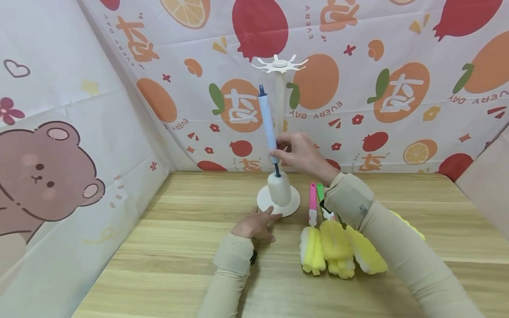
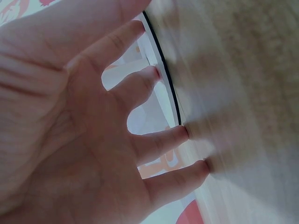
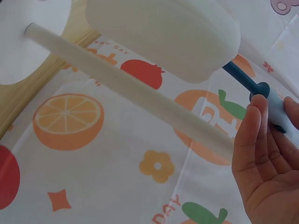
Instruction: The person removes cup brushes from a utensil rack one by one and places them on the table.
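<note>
My right hand [image 1: 301, 154] pinches the lower part of the light blue handle of a bottle brush [image 1: 266, 117]. The brush stands nearly upright, its dark blue tip on top and its white sponge head [image 1: 279, 190] pointing down over the round base [image 1: 293, 206] of a white stand. Behind the handle rises the stand's pole [image 1: 280, 97], topped by a ring of hooks [image 1: 280, 65]. In the right wrist view the sponge head [image 3: 163, 37] hangs beside the pole [image 3: 117, 88]. My left hand [image 1: 254, 226] rests with spread fingers at the base's front edge, some fingertips on the rim and others on the table.
Several yellow and white sponge brushes [image 1: 336, 240] lie right of the stand, partly under my right forearm; a pink handle [image 1: 313, 196] and a green handle [image 1: 320, 191] show. A fruit-print cloth [image 1: 179, 79] hangs behind the wooden table [image 1: 159, 265], a bear-print cloth [image 1: 43, 172] at left.
</note>
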Demonstrator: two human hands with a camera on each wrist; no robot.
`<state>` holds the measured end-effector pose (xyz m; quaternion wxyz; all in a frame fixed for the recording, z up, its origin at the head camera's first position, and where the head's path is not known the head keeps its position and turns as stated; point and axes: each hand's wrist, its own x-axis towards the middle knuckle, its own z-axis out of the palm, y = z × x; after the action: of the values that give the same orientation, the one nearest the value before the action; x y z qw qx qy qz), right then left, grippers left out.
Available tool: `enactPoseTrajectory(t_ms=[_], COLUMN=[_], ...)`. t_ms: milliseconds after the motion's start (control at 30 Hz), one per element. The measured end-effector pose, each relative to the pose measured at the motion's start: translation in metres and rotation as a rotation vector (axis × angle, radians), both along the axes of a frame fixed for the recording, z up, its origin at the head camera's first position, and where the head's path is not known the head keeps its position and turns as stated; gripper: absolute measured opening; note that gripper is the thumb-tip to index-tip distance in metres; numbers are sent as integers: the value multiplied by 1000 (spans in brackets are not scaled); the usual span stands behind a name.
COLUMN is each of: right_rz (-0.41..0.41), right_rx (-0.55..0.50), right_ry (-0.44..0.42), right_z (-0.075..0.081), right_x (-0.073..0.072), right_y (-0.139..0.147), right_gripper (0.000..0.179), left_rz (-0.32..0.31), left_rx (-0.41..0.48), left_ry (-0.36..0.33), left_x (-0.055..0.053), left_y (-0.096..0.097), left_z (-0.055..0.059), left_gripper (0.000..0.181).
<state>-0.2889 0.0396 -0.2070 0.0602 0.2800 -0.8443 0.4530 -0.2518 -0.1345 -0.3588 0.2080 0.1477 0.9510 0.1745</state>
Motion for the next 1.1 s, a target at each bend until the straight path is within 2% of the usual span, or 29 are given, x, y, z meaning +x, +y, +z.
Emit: enactPoseTrajectory(t_ms=[367,500,767,1100], right_rz=[15,-14,-39,-79], right_rx=[3,21,8,15], right_ry=[45,60,38,23], right_z=[-3,-3,-5,-4], right_x=[1,1,2,1], right_y=[16,22,35,51], right_gripper=[19,21,29,29], left_rz=[13,9,9,12], left_rx=[4,-3,-7,5], left_ry=[-6,-2,-13,-13], left_x=[0,-1,0,-1], left_y=[1,1,2,1], left_z=[-3,-3,-1,-1], left_gripper=[72,71,70,71])
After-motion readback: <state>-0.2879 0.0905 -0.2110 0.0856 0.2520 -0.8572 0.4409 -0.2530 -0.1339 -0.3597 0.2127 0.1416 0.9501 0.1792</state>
